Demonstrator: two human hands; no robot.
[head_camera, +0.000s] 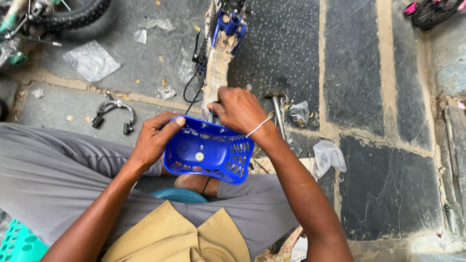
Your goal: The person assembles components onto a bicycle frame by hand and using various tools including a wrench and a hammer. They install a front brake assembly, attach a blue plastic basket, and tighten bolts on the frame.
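Note:
A small blue plastic basket (208, 151) with slotted walls sits over my lap, its open side facing up. My left hand (153, 140) grips its left rim, thumb over the edge. My right hand (239, 110) is closed at the far rim, pressing against the basket's back wall where it meets a blue bicycle frame part (224, 34) wrapped in torn brown paper. A round fastener (199, 156) shows on the basket's inner floor. What my right fingers hold is hidden.
A hammer (277, 109) lies on the stone floor right of my right hand. A brake caliper (114, 110) lies to the left. Clear plastic bags (91, 60) and scraps litter the floor. A bicycle wheel (68, 12) stands top left, a teal stool (19, 242) bottom left.

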